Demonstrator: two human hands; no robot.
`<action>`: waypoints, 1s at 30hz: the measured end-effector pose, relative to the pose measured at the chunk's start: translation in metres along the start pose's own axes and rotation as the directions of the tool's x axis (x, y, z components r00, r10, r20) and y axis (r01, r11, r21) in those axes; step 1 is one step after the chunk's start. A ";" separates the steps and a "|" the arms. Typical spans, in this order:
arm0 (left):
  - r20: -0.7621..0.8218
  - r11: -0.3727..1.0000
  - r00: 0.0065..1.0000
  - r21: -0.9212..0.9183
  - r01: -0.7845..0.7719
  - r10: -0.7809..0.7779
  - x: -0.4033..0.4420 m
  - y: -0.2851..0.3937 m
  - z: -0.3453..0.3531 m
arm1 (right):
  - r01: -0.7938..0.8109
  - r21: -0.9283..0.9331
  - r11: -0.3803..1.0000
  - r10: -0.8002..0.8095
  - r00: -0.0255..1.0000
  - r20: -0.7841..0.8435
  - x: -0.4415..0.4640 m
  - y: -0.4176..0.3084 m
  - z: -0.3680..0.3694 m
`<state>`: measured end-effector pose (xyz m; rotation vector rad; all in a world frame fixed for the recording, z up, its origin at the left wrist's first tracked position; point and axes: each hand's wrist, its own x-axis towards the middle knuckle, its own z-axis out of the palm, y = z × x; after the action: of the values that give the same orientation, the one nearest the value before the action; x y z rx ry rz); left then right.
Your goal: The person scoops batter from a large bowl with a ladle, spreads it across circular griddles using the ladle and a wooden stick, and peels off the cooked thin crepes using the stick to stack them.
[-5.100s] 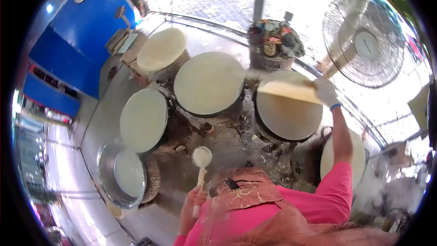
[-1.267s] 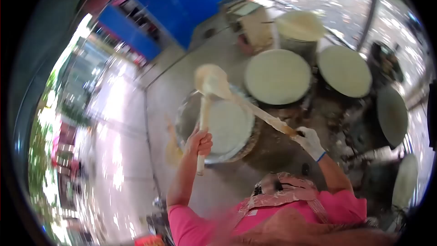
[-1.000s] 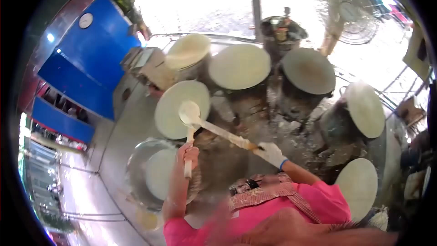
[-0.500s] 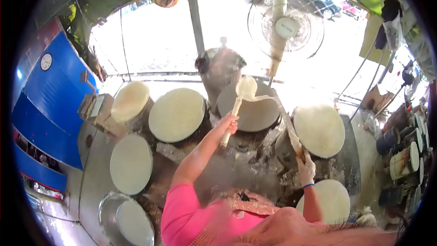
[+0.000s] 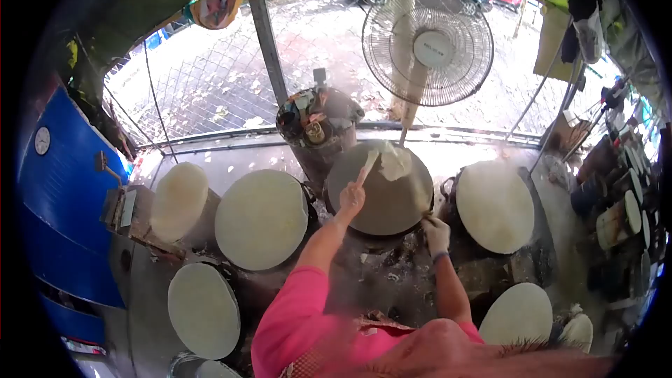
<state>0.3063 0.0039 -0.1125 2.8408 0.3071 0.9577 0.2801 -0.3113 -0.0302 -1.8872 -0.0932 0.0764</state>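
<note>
My left hand (image 5: 352, 199) is wrapped round the pale handle of what looks like a ladle (image 5: 367, 166), held over a round dark griddle (image 5: 378, 199). Beside the ladle's far end is a pale, blurred patch of batter or dough (image 5: 395, 161); whether it touches the griddle is unclear. My right hand (image 5: 436, 233), in a pale glove, is closed at the griddle's right front edge. It grips the end of a wooden spatula (image 5: 425, 215), whose blade blurs into the griddle's surface.
Round pale-topped plates flank the griddle, one on the left (image 5: 261, 219) and one on the right (image 5: 495, 207). More stand farther left (image 5: 203, 310) and near my right arm (image 5: 516, 313). Behind are a cluttered drum (image 5: 318, 122) and a standing fan (image 5: 428, 45).
My right hand has moved left and up to the griddle's edge with the spatula. My left hand has shifted slightly, and the stretched pale strand between the tools no longer shows. The view has shifted.
</note>
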 end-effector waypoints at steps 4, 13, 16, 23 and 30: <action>0.110 0.907 0.948 -0.277 0.317 -0.298 0.053 -0.003 -0.074 | 0.048 -0.701 0.711 -0.026 0.999 0.041 0.004 -0.015 -0.010; 0.647 0.562 0.724 -0.516 0.646 -0.238 -0.095 -0.065 -0.172 | -0.021 -0.258 0.966 0.028 0.999 0.024 0.032 -0.040 0.016; 0.495 0.690 0.865 -0.598 0.408 -0.083 -0.151 -0.078 -0.195 | -0.152 0.192 0.969 0.168 0.984 -0.067 0.016 0.040 0.050; 0.608 0.616 0.776 -0.551 0.563 -0.165 -0.169 -0.079 -0.227 | -0.175 0.058 0.983 0.173 0.984 0.033 0.006 -0.035 0.026; 0.757 0.444 0.534 -0.359 0.821 -0.377 -0.146 -0.039 -0.254 | -0.237 0.309 0.921 0.177 0.961 0.211 0.010 -0.012 0.082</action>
<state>0.0316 0.0224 -0.0043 1.8502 0.7088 -0.0432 0.2817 -0.2288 -0.0446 -1.5426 -0.0002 0.3860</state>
